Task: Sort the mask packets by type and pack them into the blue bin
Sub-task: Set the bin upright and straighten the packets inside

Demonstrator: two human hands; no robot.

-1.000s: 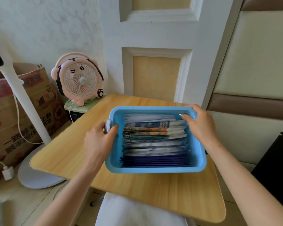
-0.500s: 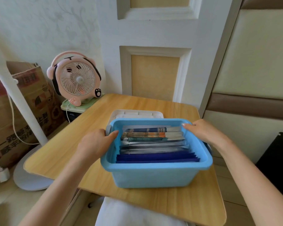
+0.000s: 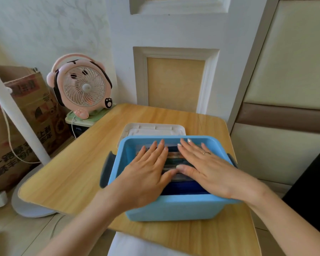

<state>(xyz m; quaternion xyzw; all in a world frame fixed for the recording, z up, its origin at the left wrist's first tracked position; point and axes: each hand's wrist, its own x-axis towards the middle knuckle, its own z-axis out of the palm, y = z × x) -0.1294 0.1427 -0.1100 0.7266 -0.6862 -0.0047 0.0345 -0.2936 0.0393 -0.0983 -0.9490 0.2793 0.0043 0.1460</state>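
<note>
Head view: mask packets (image 3: 175, 157) stand on edge in the blue bin (image 3: 172, 209), long axis running left-right across the bin, grouped in bands with a dark blue batch nearest me and mixed coloured ones further back. I have both hands flat on top of the stack, palms down, nothing gripped. Left hand (image 3: 146, 174) covers the left half, right hand (image 3: 205, 167) the right half, thumbs nearly touching at the middle; each grip is spread wide, fingers splayed and pointing away from me toward the far wall of the bin. Packets lie directly under both palms, so neither hand is nearer; any press goes straight down across their long axis. Sorting looks done and packing close to done, I judge this is a levelling press. Bin sits near my edge of the wooden surface (image 3: 78, 169), dark side handles showing. White lid (image 3: 153, 129) lies just behind it, touching or almost, cannot tell. Pink fan (image 3: 81, 85) and cardboard box (image 3: 24, 111) off to the left, beyond the surface.
</note>
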